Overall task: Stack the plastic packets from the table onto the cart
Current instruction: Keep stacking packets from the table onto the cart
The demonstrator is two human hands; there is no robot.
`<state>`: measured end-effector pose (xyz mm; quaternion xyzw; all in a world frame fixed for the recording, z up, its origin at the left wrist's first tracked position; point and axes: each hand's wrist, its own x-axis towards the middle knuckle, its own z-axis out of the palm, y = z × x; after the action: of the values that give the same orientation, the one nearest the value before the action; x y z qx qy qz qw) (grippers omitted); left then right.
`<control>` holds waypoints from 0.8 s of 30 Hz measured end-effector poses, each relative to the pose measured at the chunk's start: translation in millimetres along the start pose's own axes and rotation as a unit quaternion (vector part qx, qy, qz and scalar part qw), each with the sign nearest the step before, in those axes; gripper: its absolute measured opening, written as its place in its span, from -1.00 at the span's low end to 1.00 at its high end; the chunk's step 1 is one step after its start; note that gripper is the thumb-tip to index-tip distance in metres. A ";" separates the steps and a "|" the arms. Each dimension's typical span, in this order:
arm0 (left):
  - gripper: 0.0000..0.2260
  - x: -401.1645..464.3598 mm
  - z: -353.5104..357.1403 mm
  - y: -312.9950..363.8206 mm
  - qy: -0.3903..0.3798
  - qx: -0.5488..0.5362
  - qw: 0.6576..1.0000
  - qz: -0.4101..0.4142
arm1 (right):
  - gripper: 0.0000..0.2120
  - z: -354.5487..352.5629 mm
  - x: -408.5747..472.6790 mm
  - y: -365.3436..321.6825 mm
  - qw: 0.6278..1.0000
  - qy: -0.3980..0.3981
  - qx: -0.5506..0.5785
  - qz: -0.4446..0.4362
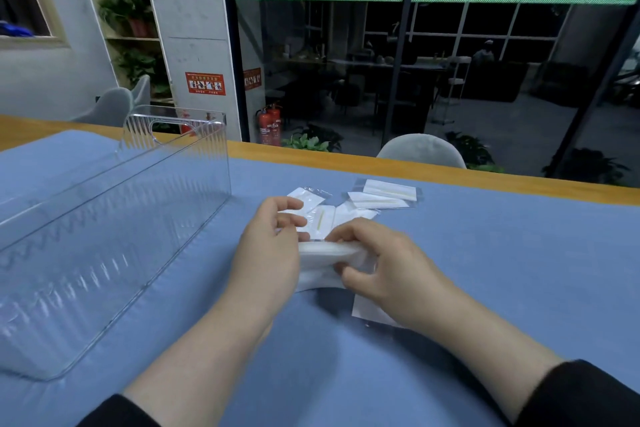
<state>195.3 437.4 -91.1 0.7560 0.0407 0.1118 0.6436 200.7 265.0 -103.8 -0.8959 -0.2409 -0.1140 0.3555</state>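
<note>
Head view: a clear plastic bin (114, 218) sits on the blue cloth (519, 270) at left. The left hand (270, 250) and right hand (384, 267), fingers curled, together grip a stack of packets (325, 253). Loose packets (381, 196) lie just beyond, to the right.

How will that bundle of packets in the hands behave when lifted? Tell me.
The bundle of packets probably flexes: it already bows between the left hand and right hand. Likely light, being thin. Its glossy film may let packets slide apart.
</note>
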 end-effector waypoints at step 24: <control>-0.85 17.5 -28.0 -1.1 0.047 0.203 0.974 0.089 | -0.23 -72.2 104.9 121.8 0.950 -0.144 -0.208 0.182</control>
<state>206.2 468.2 -86.0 0.8653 0.0249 0.1932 0.4618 350.7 175.0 -83.2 -0.9856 -0.0929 0.0348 0.1373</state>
